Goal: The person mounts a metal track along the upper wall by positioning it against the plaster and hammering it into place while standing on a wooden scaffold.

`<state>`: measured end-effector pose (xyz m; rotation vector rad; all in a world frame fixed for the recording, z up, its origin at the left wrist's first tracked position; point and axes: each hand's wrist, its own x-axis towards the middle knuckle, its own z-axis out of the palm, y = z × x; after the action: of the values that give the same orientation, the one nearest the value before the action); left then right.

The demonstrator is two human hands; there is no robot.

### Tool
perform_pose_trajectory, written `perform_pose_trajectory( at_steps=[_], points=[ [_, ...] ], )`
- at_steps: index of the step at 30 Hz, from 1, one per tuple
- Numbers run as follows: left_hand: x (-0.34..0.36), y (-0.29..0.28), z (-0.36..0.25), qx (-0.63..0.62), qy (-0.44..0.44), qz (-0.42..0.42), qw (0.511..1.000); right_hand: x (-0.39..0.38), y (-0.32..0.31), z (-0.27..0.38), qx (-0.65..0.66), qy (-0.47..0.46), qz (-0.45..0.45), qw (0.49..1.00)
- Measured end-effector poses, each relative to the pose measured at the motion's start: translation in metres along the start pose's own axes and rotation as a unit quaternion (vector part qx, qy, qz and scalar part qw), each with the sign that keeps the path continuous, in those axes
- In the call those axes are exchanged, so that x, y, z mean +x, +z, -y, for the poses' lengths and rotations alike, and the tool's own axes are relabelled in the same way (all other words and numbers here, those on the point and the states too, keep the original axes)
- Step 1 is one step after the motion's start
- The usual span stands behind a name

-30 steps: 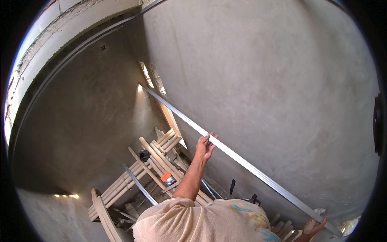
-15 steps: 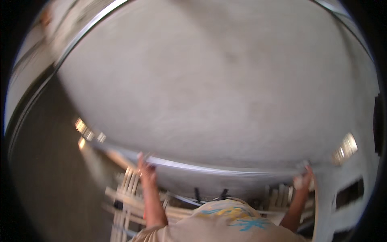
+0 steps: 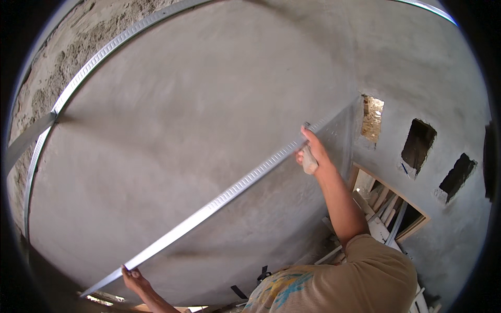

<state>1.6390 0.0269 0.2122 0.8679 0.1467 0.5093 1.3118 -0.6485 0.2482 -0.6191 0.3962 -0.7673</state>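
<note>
A long silver metal profile (image 3: 240, 185) with a slotted upper stretch crosses the grey plastered wall (image 3: 209, 94), rising from lower left to upper right. My left hand (image 3: 134, 280) grips its lower part from beneath, fingers curled on the edge. My right hand (image 3: 313, 151), higher up along it, is closed round a pale-handled tool (image 3: 309, 163), probably a hammer, and rests against the profile; the tool's small head shows just above my fingers. Whether those fingers also grip the profile is hard to tell.
Curved by the lens, another metal profile (image 3: 83, 73) runs along the wall's top, met by a strut (image 3: 28, 138). The right wall has rough cut-outs (image 3: 417, 146) and a wood-framed opening (image 3: 428, 219). Timber pieces (image 3: 386, 208) and metal lengths lie around it, below my arm.
My view has swung right, bringing the right wall's openings into sight. The profile now slopes up to the right instead of down, with my right hand raised and my left hand low.
</note>
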Motion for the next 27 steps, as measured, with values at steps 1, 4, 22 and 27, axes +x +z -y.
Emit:
perform_pose_trajectory(
  at_steps=[1,4,22,27],
  points=[
    [0.047,-0.023,-0.024,0.025,0.029,0.081,0.996,0.004,0.023,-0.002,0.009,-0.003,0.004,1.0],
    [0.077,-0.002,-0.065,0.04,0.048,0.037,0.997,0.025,0.06,-0.019,-0.005,-0.001,-0.007,1.0],
    [0.043,0.145,-0.115,0.058,0.13,0.04,0.989,0.116,-0.106,-0.006,-0.277,-0.179,-0.082,0.94],
    [0.046,0.153,-0.104,0.061,0.1,0.026,0.993,0.008,-0.092,-0.023,-0.387,-0.534,-0.124,0.742]
  ],
)
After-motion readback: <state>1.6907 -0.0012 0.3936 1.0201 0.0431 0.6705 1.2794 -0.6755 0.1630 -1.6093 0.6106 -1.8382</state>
